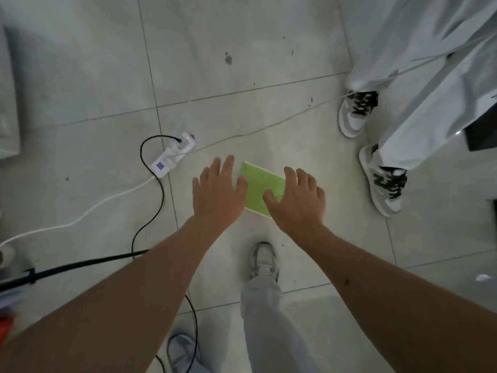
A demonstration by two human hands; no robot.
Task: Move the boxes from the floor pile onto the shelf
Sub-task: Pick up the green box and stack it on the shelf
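Note:
A flat light-green box [259, 188] lies on the tiled floor in the middle of the head view. My left hand [217, 192] hovers over its left edge with fingers spread and straight, its thumb over the box's left side. My right hand [295, 197] is over the box's right part, fingers spread, thumb across the green top. Neither hand is curled round the box. Whether the palms touch it I cannot tell. No shelf and no other boxes are in view.
A white power strip [173, 157] with black and white cables lies left of the box. Another person's legs and sneakers [384, 181] stand at the right. My own shoe [265, 261] is just below the box. A black rod [67, 270] crosses the lower left.

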